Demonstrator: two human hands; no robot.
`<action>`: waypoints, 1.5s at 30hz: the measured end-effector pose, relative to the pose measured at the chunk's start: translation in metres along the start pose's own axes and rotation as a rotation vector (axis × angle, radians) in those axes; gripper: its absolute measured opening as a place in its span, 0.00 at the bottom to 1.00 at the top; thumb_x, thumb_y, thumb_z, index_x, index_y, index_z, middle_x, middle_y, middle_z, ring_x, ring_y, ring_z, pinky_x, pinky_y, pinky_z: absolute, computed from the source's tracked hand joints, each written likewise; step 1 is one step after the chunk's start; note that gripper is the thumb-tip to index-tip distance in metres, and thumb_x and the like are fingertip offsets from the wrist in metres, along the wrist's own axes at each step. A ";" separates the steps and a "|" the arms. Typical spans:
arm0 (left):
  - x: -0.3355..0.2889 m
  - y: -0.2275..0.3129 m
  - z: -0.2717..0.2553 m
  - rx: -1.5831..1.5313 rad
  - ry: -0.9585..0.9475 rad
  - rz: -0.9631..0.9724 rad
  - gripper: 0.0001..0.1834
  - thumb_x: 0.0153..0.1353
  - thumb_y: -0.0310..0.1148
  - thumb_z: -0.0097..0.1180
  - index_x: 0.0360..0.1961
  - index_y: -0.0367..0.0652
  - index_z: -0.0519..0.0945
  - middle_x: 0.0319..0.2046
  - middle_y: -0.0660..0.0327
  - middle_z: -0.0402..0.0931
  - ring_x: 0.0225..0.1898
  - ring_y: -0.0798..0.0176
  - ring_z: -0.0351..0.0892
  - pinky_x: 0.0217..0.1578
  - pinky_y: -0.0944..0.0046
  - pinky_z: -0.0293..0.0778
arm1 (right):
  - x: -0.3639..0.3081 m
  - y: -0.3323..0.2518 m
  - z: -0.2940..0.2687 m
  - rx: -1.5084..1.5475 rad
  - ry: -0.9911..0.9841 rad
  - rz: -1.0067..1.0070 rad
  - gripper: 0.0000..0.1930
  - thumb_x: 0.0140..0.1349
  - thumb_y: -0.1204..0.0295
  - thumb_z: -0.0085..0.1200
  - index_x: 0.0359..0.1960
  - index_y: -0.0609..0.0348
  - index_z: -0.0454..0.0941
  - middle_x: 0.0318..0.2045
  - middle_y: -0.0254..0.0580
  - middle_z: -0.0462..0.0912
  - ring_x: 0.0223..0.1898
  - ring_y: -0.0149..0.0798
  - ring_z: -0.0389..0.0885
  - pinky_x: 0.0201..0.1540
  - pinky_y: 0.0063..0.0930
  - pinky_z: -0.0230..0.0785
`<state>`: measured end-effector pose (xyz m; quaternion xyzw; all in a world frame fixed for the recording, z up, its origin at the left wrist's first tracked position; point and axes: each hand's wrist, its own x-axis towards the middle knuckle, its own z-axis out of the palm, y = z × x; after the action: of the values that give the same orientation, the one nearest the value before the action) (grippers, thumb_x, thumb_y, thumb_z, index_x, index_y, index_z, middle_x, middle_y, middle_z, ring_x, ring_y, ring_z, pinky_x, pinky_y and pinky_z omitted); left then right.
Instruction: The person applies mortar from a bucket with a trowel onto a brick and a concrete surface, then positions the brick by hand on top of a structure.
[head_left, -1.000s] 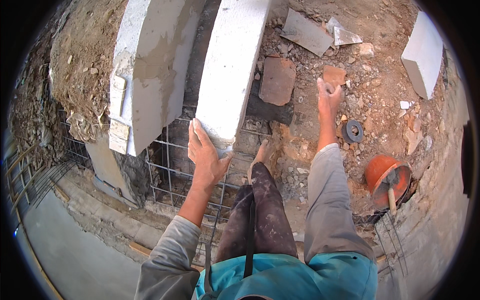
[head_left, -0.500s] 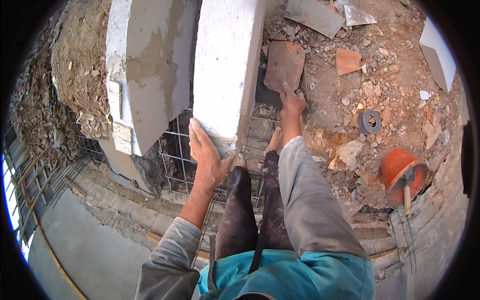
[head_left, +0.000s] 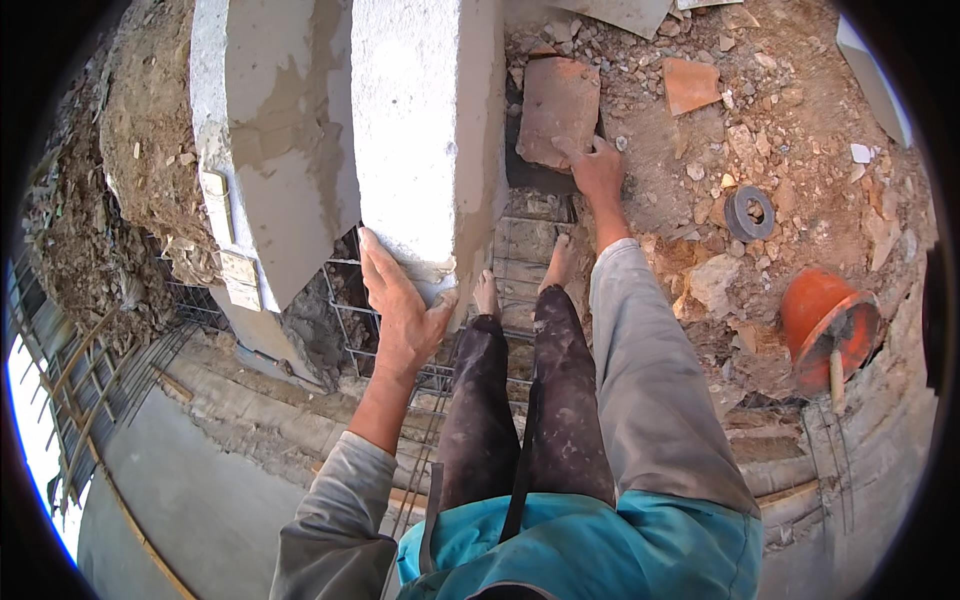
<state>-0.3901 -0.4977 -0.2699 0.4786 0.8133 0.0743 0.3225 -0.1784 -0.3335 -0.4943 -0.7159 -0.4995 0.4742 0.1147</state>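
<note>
My left hand (head_left: 398,305) leans against the lower end of a white concrete column (head_left: 405,120). Its fingers lie stretched along the left edge and the thumb is spread toward the right corner. At the right, my right hand (head_left: 600,178) has its fingers closed on the lower right corner of a reddish-brown clay tile (head_left: 560,108). A dark flat piece (head_left: 540,178) shows under the tile's near edge. My bare feet (head_left: 560,262) stand between the column and the rubble, on or beside bars and boards.
Another plastered column (head_left: 285,130) stands left, with steel mesh (head_left: 350,310) between. An orange bucket (head_left: 825,325) with a wooden handle sticking out lies tipped at right. A grey ring-shaped roll (head_left: 749,213), a smaller clay piece (head_left: 691,86) and stones (head_left: 712,283) lie on the dirt.
The view has shifted, so the columns appear farther left. My right hand has drawn in to the tile's corner, and the tile has shifted slightly. My left hand stays on the column.
</note>
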 end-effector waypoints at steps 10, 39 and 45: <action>-0.004 -0.002 -0.002 -0.002 0.022 -0.025 0.65 0.49 0.37 0.66 0.71 0.26 0.28 0.71 0.31 0.33 0.74 0.33 0.34 0.72 0.45 0.36 | -0.091 0.073 -0.016 0.475 -0.317 0.124 0.24 0.54 0.57 0.66 0.44 0.66 0.84 0.40 0.44 0.86 0.41 0.35 0.81 0.46 0.30 0.71; 0.191 0.027 0.212 0.796 -0.218 0.461 0.41 0.55 0.40 0.67 0.62 0.25 0.65 0.60 0.33 0.66 0.60 0.36 0.69 0.58 0.50 0.70 | -0.068 0.087 0.127 0.785 0.379 0.384 0.51 0.44 0.44 0.71 0.58 0.77 0.66 0.53 0.69 0.70 0.57 0.61 0.69 0.61 0.48 0.62; 0.189 0.043 0.216 0.910 -0.299 0.464 0.39 0.53 0.42 0.68 0.57 0.22 0.69 0.53 0.32 0.73 0.51 0.38 0.78 0.49 0.51 0.77 | -0.091 0.082 0.169 1.252 0.484 0.350 0.38 0.60 0.54 0.63 0.59 0.73 0.60 0.54 0.59 0.72 0.56 0.48 0.72 0.59 0.40 0.66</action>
<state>-0.2928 -0.3591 -0.5056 0.7429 0.5810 -0.2859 0.1696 -0.2676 -0.4998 -0.5832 -0.6706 0.0305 0.5117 0.5363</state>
